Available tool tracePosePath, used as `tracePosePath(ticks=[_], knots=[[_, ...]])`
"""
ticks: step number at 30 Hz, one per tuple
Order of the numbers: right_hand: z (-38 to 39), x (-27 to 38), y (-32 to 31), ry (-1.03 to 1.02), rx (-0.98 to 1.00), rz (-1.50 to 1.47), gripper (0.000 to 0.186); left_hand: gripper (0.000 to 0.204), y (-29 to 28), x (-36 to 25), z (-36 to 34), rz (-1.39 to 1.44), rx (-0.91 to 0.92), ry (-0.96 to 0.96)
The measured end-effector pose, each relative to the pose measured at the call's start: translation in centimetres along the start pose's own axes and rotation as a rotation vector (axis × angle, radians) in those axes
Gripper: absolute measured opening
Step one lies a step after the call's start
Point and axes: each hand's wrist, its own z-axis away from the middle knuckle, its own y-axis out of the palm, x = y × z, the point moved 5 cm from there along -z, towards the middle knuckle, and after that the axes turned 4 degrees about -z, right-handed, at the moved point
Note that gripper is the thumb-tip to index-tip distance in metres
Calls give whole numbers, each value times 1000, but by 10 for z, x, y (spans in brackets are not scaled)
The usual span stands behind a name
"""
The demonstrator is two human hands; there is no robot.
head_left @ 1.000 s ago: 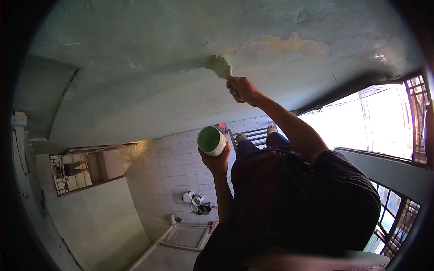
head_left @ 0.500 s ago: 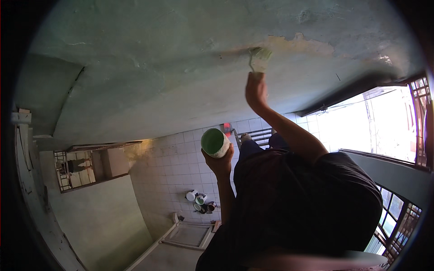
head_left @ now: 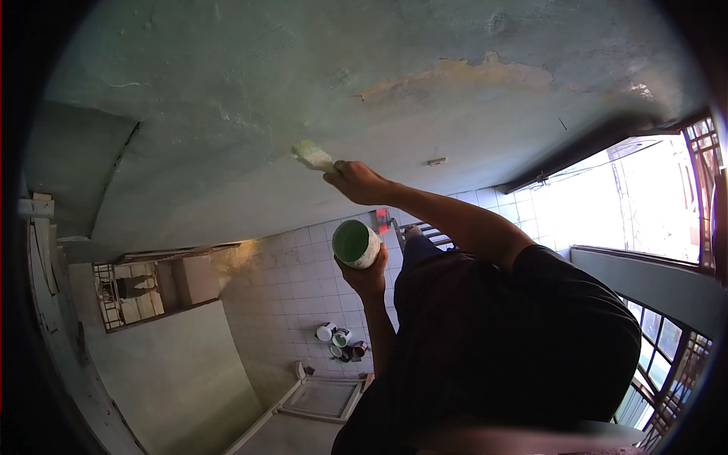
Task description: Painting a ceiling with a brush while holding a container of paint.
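My left hand (head_left: 369, 279) is wrapped round a white paint tub (head_left: 374, 249) with a green inside, held with its mouth tipped up toward me. In my right hand (head_left: 359, 183) is a wide paintbrush (head_left: 312, 156), gripped by its handle. Pale green paint coats its bristles. The brush is up and to the left of the tub, with its bristles at the greenish wall (head_left: 227, 174); whether they press on it I cannot tell. Right of the brush, a yellowish peeled patch (head_left: 485, 73) shows on the wall.
Several paint cans (head_left: 326, 331) stand on the white tiled floor (head_left: 292, 280) below. A slatted metal stand (head_left: 432, 233) is under my feet, beside a red object (head_left: 382, 220). A small switch-like fitting (head_left: 437, 161) sits on the wall. To the right is a bright opening (head_left: 622, 205).
My right hand has swung left and down with the paintbrush, away from the peeled patch to the wall on the left. My left hand holds the tub in nearly the same place.
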Motion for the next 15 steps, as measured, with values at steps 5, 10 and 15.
tracePosePath(ticks=[5,10,15], knots=[[5,-68,-63,371,-214,-634,40,91,10,2,-1,33,99,-59],[70,-106,-115,425,-469,-669,41,84,15,-5,-5,51,95,-39],[126,-100,-157,394,-1135,-211,42,80,10,-1,-4,28,60,-17]])
